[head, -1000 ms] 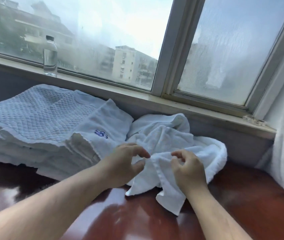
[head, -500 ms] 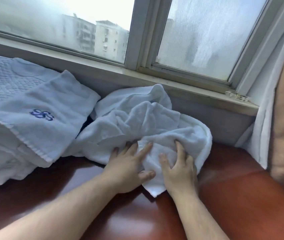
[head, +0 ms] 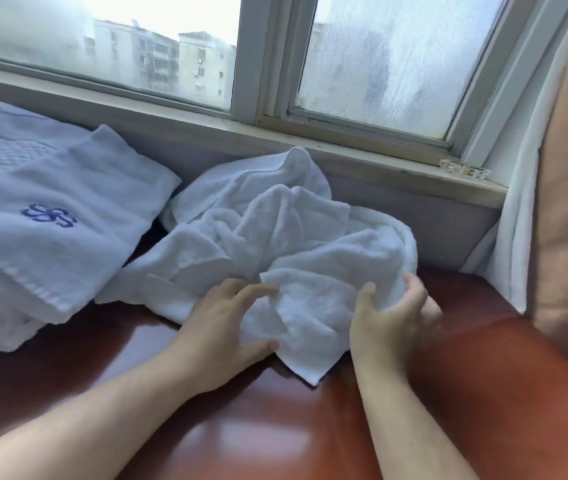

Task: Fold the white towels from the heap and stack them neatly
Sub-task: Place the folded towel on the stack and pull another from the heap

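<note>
White towel (head: 293, 244) gripped by left hand (head: 220, 327), right hand (head: 390, 317), blue emblem (head: 49, 215)

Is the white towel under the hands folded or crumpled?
Crumpled. The towel lies in a bunched heap with loose creases; the left hand and right hand grip its near part.

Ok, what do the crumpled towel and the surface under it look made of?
Crumpled towel: white terry cloth, likely cotton, by its fuzzy pile and soft folds. Surface: reddish-brown, glossy; window glare reflects off it, so lacquered wood or leatherette, cannot tell which.
</note>
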The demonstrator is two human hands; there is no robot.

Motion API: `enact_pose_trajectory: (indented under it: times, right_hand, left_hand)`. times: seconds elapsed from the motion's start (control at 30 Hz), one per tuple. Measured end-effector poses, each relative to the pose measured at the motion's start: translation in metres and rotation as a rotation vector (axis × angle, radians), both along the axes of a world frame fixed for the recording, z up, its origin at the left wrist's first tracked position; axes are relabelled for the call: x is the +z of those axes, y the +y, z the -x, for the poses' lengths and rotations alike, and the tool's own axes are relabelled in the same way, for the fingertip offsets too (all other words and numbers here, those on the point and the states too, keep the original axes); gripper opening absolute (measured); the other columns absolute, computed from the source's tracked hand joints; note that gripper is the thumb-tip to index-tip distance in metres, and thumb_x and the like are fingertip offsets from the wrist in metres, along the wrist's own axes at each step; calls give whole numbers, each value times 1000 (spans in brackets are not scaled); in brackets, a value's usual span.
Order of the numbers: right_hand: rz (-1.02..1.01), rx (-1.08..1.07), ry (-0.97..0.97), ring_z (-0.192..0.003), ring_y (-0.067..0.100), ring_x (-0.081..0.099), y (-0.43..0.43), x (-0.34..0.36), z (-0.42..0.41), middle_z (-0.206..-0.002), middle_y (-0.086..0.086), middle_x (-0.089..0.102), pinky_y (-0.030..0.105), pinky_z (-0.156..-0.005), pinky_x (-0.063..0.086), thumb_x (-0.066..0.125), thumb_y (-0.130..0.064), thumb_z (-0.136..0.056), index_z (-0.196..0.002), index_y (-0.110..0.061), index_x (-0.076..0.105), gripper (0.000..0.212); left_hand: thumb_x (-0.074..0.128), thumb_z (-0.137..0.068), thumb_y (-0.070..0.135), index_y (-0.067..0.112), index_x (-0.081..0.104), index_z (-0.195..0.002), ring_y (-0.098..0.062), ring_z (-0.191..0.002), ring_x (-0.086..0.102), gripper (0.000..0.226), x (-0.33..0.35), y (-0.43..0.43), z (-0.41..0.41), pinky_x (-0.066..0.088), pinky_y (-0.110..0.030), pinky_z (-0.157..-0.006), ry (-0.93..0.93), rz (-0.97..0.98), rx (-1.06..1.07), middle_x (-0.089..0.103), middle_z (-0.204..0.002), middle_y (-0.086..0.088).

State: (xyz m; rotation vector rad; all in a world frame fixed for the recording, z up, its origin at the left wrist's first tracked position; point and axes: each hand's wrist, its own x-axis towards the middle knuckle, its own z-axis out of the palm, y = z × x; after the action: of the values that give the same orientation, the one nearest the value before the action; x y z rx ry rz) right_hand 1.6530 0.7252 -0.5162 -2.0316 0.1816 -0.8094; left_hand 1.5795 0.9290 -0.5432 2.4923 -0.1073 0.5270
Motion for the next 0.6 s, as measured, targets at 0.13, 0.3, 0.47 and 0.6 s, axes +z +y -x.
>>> enact_pose_trajectory:
  times: [0.13, 0.3, 0.47, 0.6]
  right_hand:
    - [-314, 137, 183, -119, 31, 57, -8, 1, -1, -136, 12, 55, 45, -101, 48, 66, -22, -88, -147, -15, 39, 66]
    - [-317, 298, 19, -95, -1, 63, 2, 6, 9, -110, -12, 67, 16, -79, 52, 45, -19, -82, -125, -17, 60, 46]
    - [-223, 313, -5, -113, 22, 61, 7, 10, 18, -126, 0, 64, 39, -93, 52, 45, -23, -90, -137, -16, 51, 48]
    - [-162, 473, -37, -93, 2, 67, 13, 21, 26, -95, -15, 73, 23, -79, 53, 51, -31, -103, -109, -27, 70, 20]
  left_hand:
    - [59, -72, 68, 55, 7, -150, -9, -138, 34, 94, -2, 0, 15, 31, -32, -114, 16, -67, -3, 28, -155, 20]
    - [49, -63, 86, 44, -5, -155, -9, -133, 38, 115, 1, -10, 7, 22, -28, -113, 81, -170, 76, 38, -152, 17]
    - [45, -74, 86, 65, 27, -141, 6, -134, 32, 72, 8, -4, 6, 28, -28, -111, -9, 218, 17, 40, -141, 35]
    - [32, -82, 86, 64, 39, -137, 15, -136, 29, 60, 11, 0, 11, 26, -30, -115, -24, 524, -47, 40, -139, 42]
